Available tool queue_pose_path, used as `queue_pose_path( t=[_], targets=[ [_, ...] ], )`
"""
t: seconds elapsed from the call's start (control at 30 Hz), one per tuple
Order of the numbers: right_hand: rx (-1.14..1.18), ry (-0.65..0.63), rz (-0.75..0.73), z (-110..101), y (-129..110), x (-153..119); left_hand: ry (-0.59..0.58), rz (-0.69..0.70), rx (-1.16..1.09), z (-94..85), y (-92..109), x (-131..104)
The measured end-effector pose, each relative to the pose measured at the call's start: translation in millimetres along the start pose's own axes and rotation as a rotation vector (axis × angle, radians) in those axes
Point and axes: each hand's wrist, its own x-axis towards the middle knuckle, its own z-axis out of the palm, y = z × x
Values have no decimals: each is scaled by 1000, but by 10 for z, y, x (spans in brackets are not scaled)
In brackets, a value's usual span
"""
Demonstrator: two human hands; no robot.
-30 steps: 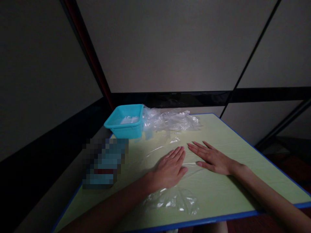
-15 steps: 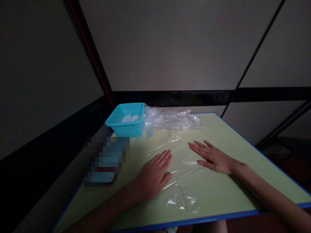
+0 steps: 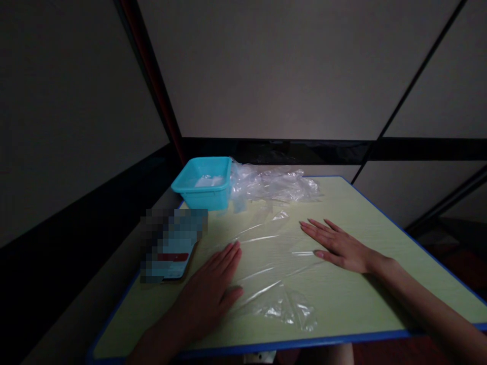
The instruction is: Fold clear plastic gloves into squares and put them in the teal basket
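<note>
A clear plastic bag [image 3: 266, 268] lies spread on the pale green table [image 3: 365, 299], with creases across it and a crumpled end near the front edge. Flat on its left side rests my left hand [image 3: 213, 286], fingers stretched out. My right hand [image 3: 338, 246] lies flat at the bag's right edge, its fingers slightly apart and its thumb by a crease. Neither hand grips anything. The bag's see-through outline is hard to trace under the left hand.
At the back left stands a turquoise plastic basket [image 3: 203, 195] with white and clear material inside. Beside it is a heap of crumpled clear plastic bags [image 3: 277, 185]. A phone [image 3: 178, 266], partly blurred out, lies at the left edge. A wall [image 3: 266, 76] rises behind the table.
My left hand has slid left and slightly toward me across the bag, uncovering more creased plastic. The right hand stays at the bag's right side. The view has shifted a little.
</note>
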Motion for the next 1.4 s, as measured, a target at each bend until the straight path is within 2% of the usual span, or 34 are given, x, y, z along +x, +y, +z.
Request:
queue_pose_path(
  t=[0.27, 0.4, 0.47, 0.53, 0.67, 0.77, 1.1, 1.4],
  targets=[
    [17, 25, 36, 20, 29, -32, -40, -42, 21, -30, 28, -55],
    [5, 171, 212, 54, -20, -101, -14, -38, 24, -44, 37, -37],
    [-14, 280, 330, 56, -181, -135, 12, -32, 19, -33, 28, -34],
    [-15, 323, 363, 44, -454, -152, 29, -23, 13, -15, 19, -31],
    [-8, 205, 257, 20, -1080, -132, 61, -9, 14, 10, 15, -28],
    [-22, 128, 175, 49, -1315, -129, 76, -6, 9, 9, 21, -29],
    [-99, 88, 278, 191, -1203, -387, 75, -1, -6, 2, 23, -23],
    [-62, 125, 278, 202, -1179, -400, 79, -13, 11, 18, -8, -39]
  ],
)
